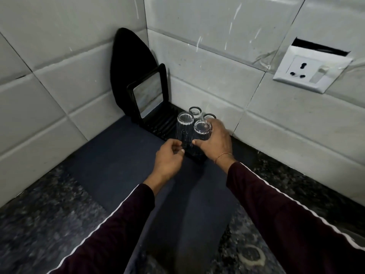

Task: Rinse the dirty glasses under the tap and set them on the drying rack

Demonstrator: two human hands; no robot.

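Note:
Several clear glasses stand upside down on a black ribbed drying rack [158, 125] in the tiled corner. The front left glass [184, 129] is pinched near its lower end by the fingertips of my left hand [168, 158]. My right hand [214, 141] is wrapped around the front right glass [202, 130]. Two more glasses [195, 111] [209, 116] stand behind them, close to the wall.
A black tray [148, 93] with a shiny face leans upright at the rack's back, with a dark oval board [128, 62] behind it. A dark blue mat [122, 165] covers the speckled granite counter [39, 224]. A wall socket [311, 69] sits at the right.

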